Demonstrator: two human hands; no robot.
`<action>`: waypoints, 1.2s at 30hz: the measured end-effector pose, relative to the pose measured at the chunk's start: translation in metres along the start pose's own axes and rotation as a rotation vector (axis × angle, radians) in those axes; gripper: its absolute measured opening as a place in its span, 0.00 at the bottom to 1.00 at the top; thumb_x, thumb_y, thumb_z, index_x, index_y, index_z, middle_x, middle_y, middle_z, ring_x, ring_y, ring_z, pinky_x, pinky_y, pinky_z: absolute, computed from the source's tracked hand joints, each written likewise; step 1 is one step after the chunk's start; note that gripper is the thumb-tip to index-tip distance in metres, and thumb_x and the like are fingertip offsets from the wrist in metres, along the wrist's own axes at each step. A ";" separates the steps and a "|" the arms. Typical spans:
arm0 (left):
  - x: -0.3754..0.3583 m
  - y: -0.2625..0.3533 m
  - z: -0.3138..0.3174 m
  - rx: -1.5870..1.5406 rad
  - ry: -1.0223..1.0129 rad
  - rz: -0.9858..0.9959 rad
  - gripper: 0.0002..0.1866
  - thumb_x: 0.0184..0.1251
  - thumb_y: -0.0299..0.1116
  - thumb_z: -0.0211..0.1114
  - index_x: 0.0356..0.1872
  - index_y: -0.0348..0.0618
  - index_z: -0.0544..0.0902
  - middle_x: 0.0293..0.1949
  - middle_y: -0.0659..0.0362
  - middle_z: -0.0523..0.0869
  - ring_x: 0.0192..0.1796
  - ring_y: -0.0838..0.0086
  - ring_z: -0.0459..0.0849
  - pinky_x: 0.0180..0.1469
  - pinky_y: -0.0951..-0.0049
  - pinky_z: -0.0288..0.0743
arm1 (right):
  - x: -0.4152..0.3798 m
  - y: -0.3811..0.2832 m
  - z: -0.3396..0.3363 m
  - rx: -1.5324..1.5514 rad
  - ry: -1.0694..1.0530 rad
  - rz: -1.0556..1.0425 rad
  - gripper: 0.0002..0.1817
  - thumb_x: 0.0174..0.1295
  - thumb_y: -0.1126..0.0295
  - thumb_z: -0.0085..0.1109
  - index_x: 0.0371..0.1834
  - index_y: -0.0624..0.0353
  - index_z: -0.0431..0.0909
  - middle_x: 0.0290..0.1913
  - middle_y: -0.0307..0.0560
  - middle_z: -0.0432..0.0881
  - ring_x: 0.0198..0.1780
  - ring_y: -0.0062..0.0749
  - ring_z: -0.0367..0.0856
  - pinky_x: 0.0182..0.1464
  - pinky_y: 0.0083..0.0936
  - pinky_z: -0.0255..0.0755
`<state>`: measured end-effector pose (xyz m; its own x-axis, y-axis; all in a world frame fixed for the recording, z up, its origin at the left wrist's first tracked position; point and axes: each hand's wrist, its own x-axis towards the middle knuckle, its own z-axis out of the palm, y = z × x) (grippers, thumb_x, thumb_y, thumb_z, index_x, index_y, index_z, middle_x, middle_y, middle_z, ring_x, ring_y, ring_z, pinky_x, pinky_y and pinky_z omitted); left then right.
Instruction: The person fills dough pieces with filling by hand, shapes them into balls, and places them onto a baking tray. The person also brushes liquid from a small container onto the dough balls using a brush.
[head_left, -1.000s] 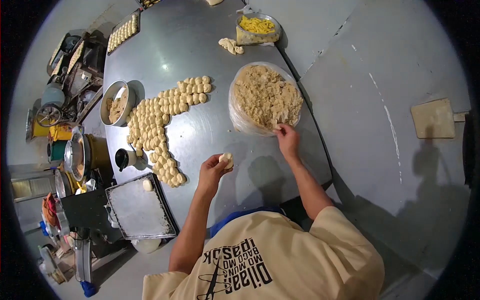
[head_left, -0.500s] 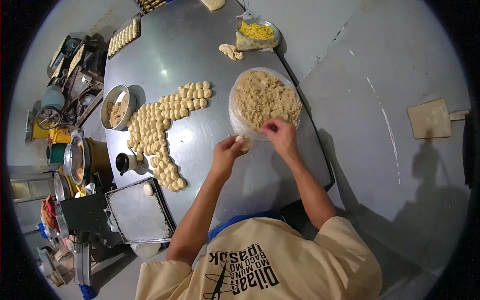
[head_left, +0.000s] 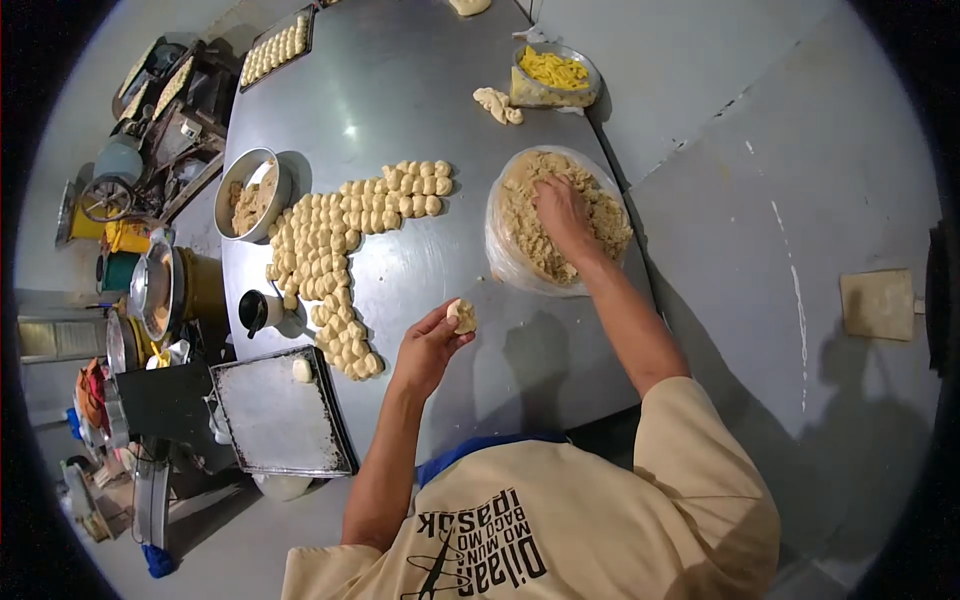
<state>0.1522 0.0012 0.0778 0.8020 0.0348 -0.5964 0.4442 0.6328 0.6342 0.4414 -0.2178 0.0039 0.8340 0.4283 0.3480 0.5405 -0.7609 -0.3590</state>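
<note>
My left hand (head_left: 428,345) holds a small piece of pale dough (head_left: 461,316) between thumb and fingers, above the bare metal near the table's front. Over at the right, my right hand (head_left: 562,212) reaches into a plastic-lined bowl heaped with crumbly tan filling (head_left: 600,225). Its fingers are curled and pressed into the crumbs, with the fingertips partly hidden. Left of the hands, many small dough balls (head_left: 310,235) lie packed in rows on the steel table (head_left: 410,285).
A baking tray (head_left: 275,420) with one dough piece (head_left: 302,371) sits at the front left. Behind it are a dark-mouthed cup (head_left: 258,312) and a round pan (head_left: 282,190). A container of yellow strips (head_left: 553,70), loose dough (head_left: 497,105) and a filled tray (head_left: 272,55) stand farther back.
My right hand has moved away from the left, forward into the filling. My left hand has drawn slightly back and left with the dough. The whole view has shifted a little.
</note>
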 end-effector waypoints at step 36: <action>-0.051 0.018 -0.064 0.329 0.188 0.273 0.13 0.82 0.27 0.71 0.59 0.30 0.88 0.45 0.54 0.91 0.39 0.69 0.94 0.40 0.70 0.90 | -0.125 -0.236 -0.040 1.334 -0.690 0.556 0.16 0.69 0.74 0.76 0.59 0.61 0.94 0.47 0.46 0.93 0.41 0.27 0.91 0.40 0.25 0.87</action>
<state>0.0932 0.0605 0.0883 0.8345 0.3243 -0.4454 0.3544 0.3029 0.8847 0.2053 -0.1106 0.0797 0.6396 0.6655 -0.3847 -0.4355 -0.0987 -0.8947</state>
